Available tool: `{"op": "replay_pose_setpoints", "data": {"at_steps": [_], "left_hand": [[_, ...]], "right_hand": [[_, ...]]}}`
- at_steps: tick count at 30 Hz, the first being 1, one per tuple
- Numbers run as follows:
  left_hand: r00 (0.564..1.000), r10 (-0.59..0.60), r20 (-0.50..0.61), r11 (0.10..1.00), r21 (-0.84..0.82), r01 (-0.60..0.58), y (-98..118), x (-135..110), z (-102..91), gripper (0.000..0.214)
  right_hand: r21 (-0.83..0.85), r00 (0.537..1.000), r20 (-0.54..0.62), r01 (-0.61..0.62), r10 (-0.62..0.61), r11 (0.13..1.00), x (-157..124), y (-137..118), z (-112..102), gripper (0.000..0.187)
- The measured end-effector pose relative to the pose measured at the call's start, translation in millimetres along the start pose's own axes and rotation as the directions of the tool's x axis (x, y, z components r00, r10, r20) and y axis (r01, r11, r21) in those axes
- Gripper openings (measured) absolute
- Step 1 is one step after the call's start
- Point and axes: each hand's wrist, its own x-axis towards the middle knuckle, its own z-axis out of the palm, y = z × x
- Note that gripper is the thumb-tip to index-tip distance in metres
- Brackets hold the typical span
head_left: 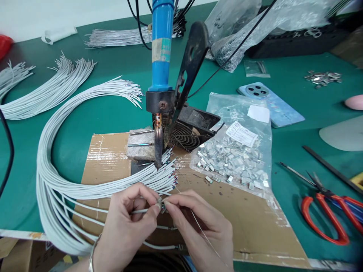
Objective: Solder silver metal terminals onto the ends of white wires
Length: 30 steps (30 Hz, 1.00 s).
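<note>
My left hand (133, 221) is closed in a pinch around the end of a white cable (140, 211), near the middle of the front edge. A small metal connector (162, 206) shows at that cable's tip, between the fingertips of both hands. My right hand (200, 223) pinches at the connector from the right; its fingertips partly hide it. A thin silvery wire (200, 225) runs across the right hand. Just beyond the hands lies a thick bundle of white cables (113, 189), their stripped coloured ends pointing right. Two cables with metal ends lie beneath the hands.
A blue soldering iron (161, 56) hangs tip-down in a black stand above the cardboard (255, 226). Behind it sits a small fan (184, 134). A bag of metal connectors (232, 158), a phone (273, 105) and red-handled pliers (326, 211) lie to the right.
</note>
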Motion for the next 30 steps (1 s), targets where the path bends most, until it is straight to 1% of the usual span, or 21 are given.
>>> {"op": "replay_pose_setpoints", "data": {"at_steps": [3, 5, 7, 9, 11, 13, 17, 20, 22, 25, 27, 30], "left_hand": [[1.0, 0.019, -0.005, 1.0, 0.007, -0.019, 0.3, 1.7, 1.0, 0.015], [0.999, 0.038, -0.013, 0.999, 0.01, -0.038, -0.1, 2.7, 1.1, 0.015], [0.998, 0.054, -0.026, 0.998, 0.019, -0.053, -0.9, 3.8, 1.0, 0.014], [0.997, 0.071, -0.036, 0.997, 0.027, -0.07, -1.7, 5.1, 0.9, 0.014], [0.996, 0.075, -0.052, 0.997, 0.032, -0.074, -2.4, 6.7, 0.8, 0.013], [0.995, 0.067, -0.069, 0.997, 0.034, -0.065, -2.8, 8.2, 0.5, 0.014], [0.994, 0.053, -0.099, 0.998, 0.032, -0.05, -2.2, 11.0, -0.4, 0.014], [0.993, 0.05, -0.108, 0.999, 0.027, -0.048, -0.3, 13.5, -1.2, 0.015], [0.994, 0.048, -0.098, 0.999, 0.017, -0.046, 1.6, 15.3, -1.7, 0.016], [0.993, 0.044, -0.107, 0.999, 0.005, -0.043, 4.1, 18.0, -2.2, 0.016], [0.992, 0.043, -0.12, 0.999, 0.003, -0.043, 4.8, 19.7, -2.2, 0.016], [0.991, 0.048, -0.126, 0.999, -0.003, -0.048, 4.7, 21.8, -1.9, 0.016]], "right_hand": [[-0.014, 1.0, -0.002, -0.008, 0.008, 1.0, -2.1, 0.8, 0.1, 0.011], [-0.046, 1.0, -0.024, 0.008, -0.009, 0.999, -5.5, 0.7, 0.5, 0.012], [-0.092, 0.998, -0.059, 0.017, -0.022, 0.996, -9.9, -0.6, 1.1, 0.024], [-0.155, 0.995, -0.101, -0.026, 0.011, 0.988, -13.9, -3.1, 1.8, 0.032], [-0.232, 0.99, -0.132, -0.087, 0.057, 0.969, -16.3, -6.3, 2.3, 0.029], [-0.307, 0.988, -0.141, -0.109, 0.068, 0.945, -16.6, -9.2, 2.4, 0.026], [-0.402, 0.995, -0.101, -0.036, -0.005, 0.915, -12.6, -9.6, -0.1, 0.013], [-0.404, 0.995, -0.024, 0.08, -0.098, 0.911, -8.1, -6.5, -2.0, 0.027], [-0.357, 0.986, 0.0, 0.155, -0.166, 0.921, -5.6, -4.7, -1.2, 0.025], [-0.307, 0.972, -0.047, 0.203, -0.228, 0.93, -4.1, -2.8, 2.9, 0.018], [-0.285, 0.968, -0.081, 0.204, -0.236, 0.937, -4.2, -2.3, 5.8, 0.017], [-0.274, 0.967, -0.088, 0.208, -0.239, 0.939, -4.1, -3.4, 7.6, 0.016]]}}
